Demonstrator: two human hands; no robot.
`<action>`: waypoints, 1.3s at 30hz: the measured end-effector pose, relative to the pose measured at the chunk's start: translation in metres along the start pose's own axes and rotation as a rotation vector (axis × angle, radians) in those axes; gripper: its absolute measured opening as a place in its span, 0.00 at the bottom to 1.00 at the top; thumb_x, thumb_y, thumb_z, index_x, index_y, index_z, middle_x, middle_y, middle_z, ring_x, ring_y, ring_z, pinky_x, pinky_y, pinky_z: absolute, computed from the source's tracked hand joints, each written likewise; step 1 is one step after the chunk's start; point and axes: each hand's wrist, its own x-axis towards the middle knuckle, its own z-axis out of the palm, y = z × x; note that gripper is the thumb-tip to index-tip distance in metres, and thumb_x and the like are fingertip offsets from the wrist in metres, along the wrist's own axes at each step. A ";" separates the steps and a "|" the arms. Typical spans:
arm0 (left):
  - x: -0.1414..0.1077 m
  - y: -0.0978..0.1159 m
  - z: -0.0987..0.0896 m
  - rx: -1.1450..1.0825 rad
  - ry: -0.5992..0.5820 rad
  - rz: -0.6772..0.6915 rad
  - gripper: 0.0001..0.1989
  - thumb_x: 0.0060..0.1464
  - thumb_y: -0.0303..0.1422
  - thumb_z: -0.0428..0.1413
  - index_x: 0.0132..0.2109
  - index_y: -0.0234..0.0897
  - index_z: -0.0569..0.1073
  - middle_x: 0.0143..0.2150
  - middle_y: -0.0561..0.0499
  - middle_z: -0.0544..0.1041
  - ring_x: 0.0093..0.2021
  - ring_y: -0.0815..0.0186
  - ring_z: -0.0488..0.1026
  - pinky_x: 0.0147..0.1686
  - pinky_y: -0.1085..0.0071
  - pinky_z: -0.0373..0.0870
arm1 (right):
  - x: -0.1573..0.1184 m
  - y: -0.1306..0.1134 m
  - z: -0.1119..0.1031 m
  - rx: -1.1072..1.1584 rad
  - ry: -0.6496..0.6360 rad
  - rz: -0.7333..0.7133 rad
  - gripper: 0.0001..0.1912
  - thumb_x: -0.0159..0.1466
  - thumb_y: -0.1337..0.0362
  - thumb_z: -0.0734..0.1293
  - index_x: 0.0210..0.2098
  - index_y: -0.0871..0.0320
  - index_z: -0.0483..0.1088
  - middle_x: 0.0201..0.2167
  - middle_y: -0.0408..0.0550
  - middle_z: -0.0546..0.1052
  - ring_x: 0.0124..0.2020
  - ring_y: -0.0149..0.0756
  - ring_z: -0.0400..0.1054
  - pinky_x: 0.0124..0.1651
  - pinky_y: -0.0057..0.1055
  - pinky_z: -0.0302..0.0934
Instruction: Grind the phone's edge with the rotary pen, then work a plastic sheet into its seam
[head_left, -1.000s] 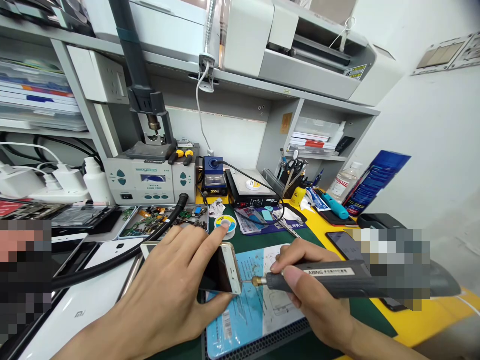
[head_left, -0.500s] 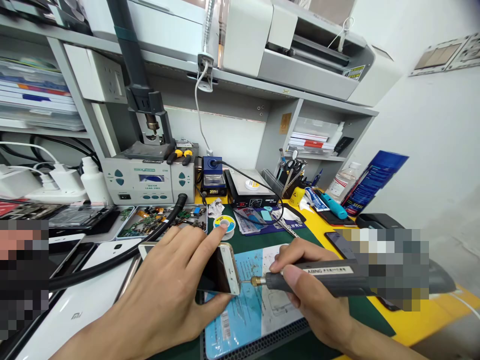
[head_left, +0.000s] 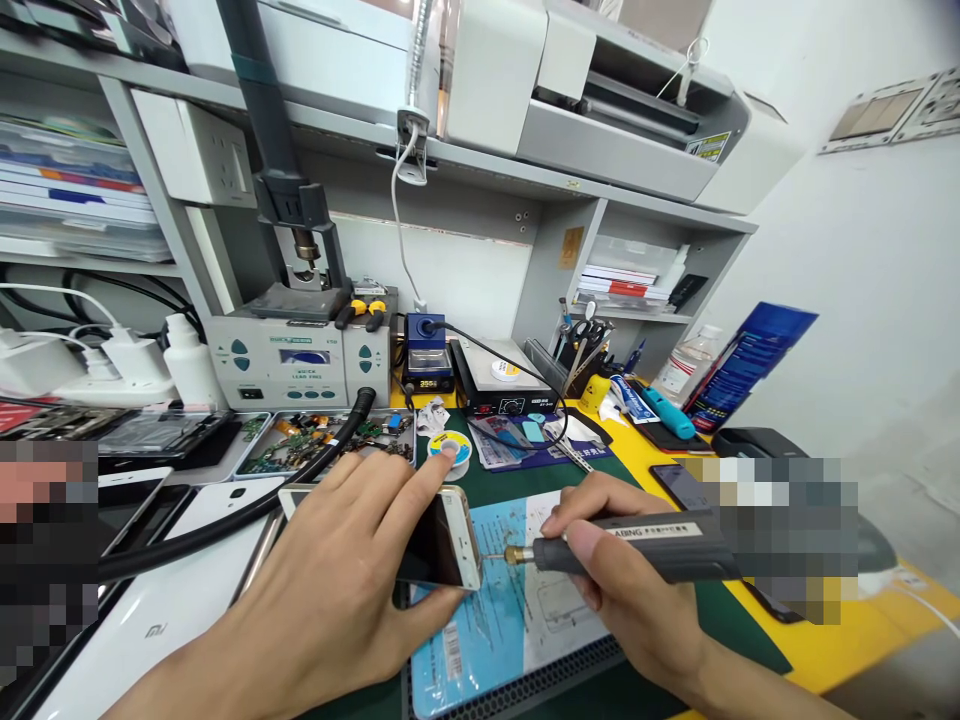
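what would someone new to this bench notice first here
Probably the two hands at the front: the left hand holds a phone by its sides, while the right hand grips a dark pen-like tool, its thin tip pointed at the phone's near end. Behind them, the grey station with yellow-handled cutters on top stands out, as does the tall blue can leaning at the right.

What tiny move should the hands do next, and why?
Maybe the right hand should gently ease the dark grey, pen-shaped tool toward the white-edged, black-screened phone. Its thin metal tip points there, touching or not, I can't tell, and the left hand grips the phone.
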 end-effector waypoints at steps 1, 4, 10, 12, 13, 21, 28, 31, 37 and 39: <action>0.000 0.000 0.000 -0.001 0.000 0.000 0.35 0.55 0.33 0.62 0.66 0.26 0.60 0.40 0.45 0.69 0.38 0.55 0.65 0.39 0.59 0.66 | 0.000 0.000 0.000 0.008 -0.014 0.005 0.14 0.68 0.51 0.69 0.33 0.54 0.77 0.26 0.41 0.72 0.19 0.24 0.56 0.18 0.21 0.52; -0.001 0.000 -0.001 -0.004 -0.001 0.000 0.35 0.55 0.34 0.62 0.66 0.26 0.60 0.40 0.45 0.69 0.38 0.55 0.65 0.38 0.59 0.66 | 0.001 -0.002 0.002 -0.013 0.010 0.021 0.15 0.68 0.52 0.69 0.31 0.55 0.77 0.26 0.42 0.73 0.19 0.24 0.58 0.18 0.21 0.52; 0.000 0.000 0.000 0.000 -0.004 0.013 0.33 0.57 0.33 0.60 0.65 0.26 0.61 0.40 0.45 0.69 0.39 0.55 0.65 0.39 0.58 0.67 | 0.014 -0.008 0.001 -0.011 0.117 0.053 0.17 0.67 0.50 0.70 0.30 0.57 0.75 0.16 0.38 0.65 0.14 0.23 0.51 0.15 0.23 0.45; 0.001 -0.001 0.001 -0.002 -0.001 0.017 0.33 0.57 0.34 0.60 0.66 0.26 0.61 0.40 0.45 0.69 0.39 0.55 0.66 0.39 0.58 0.66 | 0.022 -0.012 -0.002 -0.002 0.125 0.115 0.16 0.66 0.50 0.71 0.32 0.56 0.75 0.13 0.35 0.63 0.12 0.23 0.52 0.15 0.23 0.46; 0.001 -0.001 0.001 -0.001 -0.003 0.017 0.33 0.57 0.34 0.60 0.66 0.26 0.61 0.40 0.45 0.69 0.39 0.55 0.66 0.39 0.58 0.66 | 0.026 -0.014 -0.004 0.006 0.116 0.149 0.15 0.66 0.50 0.72 0.35 0.56 0.75 0.13 0.35 0.64 0.12 0.24 0.54 0.16 0.23 0.47; 0.001 0.000 -0.002 0.013 -0.010 0.021 0.33 0.55 0.34 0.61 0.64 0.27 0.62 0.40 0.46 0.69 0.39 0.55 0.66 0.40 0.59 0.66 | 0.045 -0.027 -0.019 0.611 0.094 0.459 0.13 0.60 0.56 0.76 0.38 0.60 0.79 0.13 0.35 0.68 0.12 0.24 0.61 0.14 0.19 0.53; -0.011 -0.008 0.012 0.081 0.026 0.016 0.36 0.55 0.37 0.60 0.68 0.32 0.61 0.44 0.43 0.72 0.42 0.51 0.69 0.42 0.56 0.66 | 0.058 -0.009 -0.028 0.959 0.026 0.747 0.12 0.57 0.62 0.67 0.20 0.62 0.75 0.04 0.31 0.53 0.06 0.20 0.40 0.09 0.18 0.41; -0.017 -0.013 0.020 0.108 0.060 0.017 0.37 0.54 0.38 0.59 0.69 0.35 0.60 0.44 0.43 0.73 0.43 0.49 0.70 0.43 0.54 0.65 | 0.059 -0.005 -0.029 1.025 -0.013 0.808 0.11 0.56 0.63 0.66 0.20 0.61 0.73 0.04 0.31 0.53 0.06 0.20 0.42 0.08 0.19 0.41; -0.018 -0.015 0.024 0.166 0.073 0.012 0.37 0.54 0.37 0.59 0.69 0.34 0.61 0.46 0.41 0.74 0.45 0.46 0.71 0.42 0.54 0.66 | 0.059 0.000 -0.032 1.151 -0.089 0.874 0.13 0.58 0.62 0.65 0.21 0.62 0.73 0.04 0.31 0.53 0.06 0.21 0.44 0.09 0.18 0.39; -0.017 -0.016 0.025 0.186 0.096 0.044 0.37 0.54 0.37 0.59 0.68 0.33 0.61 0.46 0.40 0.74 0.45 0.45 0.72 0.43 0.53 0.67 | 0.060 0.002 -0.034 1.193 -0.125 0.892 0.13 0.60 0.62 0.64 0.22 0.62 0.72 0.04 0.31 0.53 0.06 0.21 0.45 0.09 0.18 0.39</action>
